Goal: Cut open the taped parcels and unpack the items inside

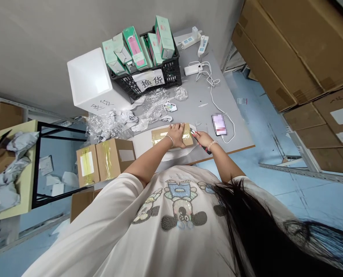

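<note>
A small brown cardboard box (159, 134) with yellowish clear tape lies near the front edge of the grey table. My left hand (176, 134) rests flat on its top, fingers spread. At the box's right end, my right hand (203, 139) is closed around a utility knife (200, 143) in red and black. The blade end points at the taped right edge of the box; whether it touches the tape I cannot tell. Under the box lies a white sheet (142, 143), partly hidden by the box and my left arm.
A black crate (171, 73) of green boxes and a white foam box (87, 80) stand at the back. Crumpled plastic wrap (109, 125) lies left, a charging phone (219, 124) right. Taped cartons (109, 159) stand front left; large cartons (289, 50) line the right side.
</note>
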